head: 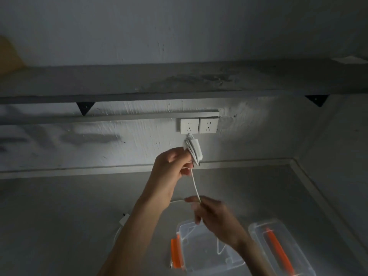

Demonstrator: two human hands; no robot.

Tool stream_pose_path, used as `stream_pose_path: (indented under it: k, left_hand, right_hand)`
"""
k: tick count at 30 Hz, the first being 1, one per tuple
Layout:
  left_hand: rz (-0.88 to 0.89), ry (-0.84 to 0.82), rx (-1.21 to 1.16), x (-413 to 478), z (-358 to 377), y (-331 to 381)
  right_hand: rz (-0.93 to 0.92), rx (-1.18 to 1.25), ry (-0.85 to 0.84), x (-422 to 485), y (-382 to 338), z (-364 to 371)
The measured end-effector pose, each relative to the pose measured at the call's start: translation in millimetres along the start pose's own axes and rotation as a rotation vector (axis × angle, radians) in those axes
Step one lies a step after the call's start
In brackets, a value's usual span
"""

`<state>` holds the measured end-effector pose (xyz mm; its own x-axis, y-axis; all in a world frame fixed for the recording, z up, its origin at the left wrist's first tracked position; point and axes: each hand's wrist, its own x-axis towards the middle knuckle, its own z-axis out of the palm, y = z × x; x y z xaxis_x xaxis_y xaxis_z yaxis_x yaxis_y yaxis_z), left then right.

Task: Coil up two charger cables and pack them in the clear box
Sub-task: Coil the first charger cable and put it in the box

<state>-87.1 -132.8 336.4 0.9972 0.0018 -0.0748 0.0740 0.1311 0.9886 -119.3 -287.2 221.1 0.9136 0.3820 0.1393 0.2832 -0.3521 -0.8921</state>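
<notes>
My left hand (171, 166) is raised in front of the wall and holds a white charger with cable loops wound around it (193, 149). From it a white cable (195, 186) runs down to my right hand (214, 216), whose fingers pinch the strand. The slack curves left behind my left forearm and another length hangs down over the clear box (201, 253), which stands open on the grey surface with an orange latch on its left side. A second white charger (123, 219) with its cable lies on the surface to the left of my left arm.
The box's clear lid (280, 250) with an orange handle lies to the right of the box. Two white wall sockets (199, 125) sit just above the charger, under a grey shelf (179, 80). A raised edge borders the surface at the right.
</notes>
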Motion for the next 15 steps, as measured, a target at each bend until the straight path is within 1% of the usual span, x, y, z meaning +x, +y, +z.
stream_pose_path:
  k: [3, 6, 8, 11, 13, 15]
  left_hand:
    - [-0.084, 0.084, -0.007, 15.0, -9.9, -10.6]
    - [-0.124, 0.1, 0.114, 21.3, -13.9, -28.0]
    - [-0.137, 0.046, 0.182, 19.7, -10.0, -39.5]
    - [-0.134, -0.11, 0.258, 11.6, 2.7, -50.1]
    - [-0.127, -0.202, 0.3, 5.4, 13.5, -51.9]
    - [-0.133, -0.252, 0.266, 0.5, 22.8, -47.8]
  right_hand:
    - [-0.046, -0.225, -0.043, -25.9, -14.5, -2.0]
    - [-0.114, -0.339, 0.031, -35.9, -42.3, -24.0]
    - [-0.192, -0.5, 0.137, -35.0, -60.4, -44.6]
    - [-0.336, -0.717, 0.259, -26.1, -88.7, -77.5]
    - [-0.392, -0.764, 0.287, -17.6, -107.0, -96.5]
    - [-0.439, -0.791, 0.272, -13.2, -121.5, -109.9]
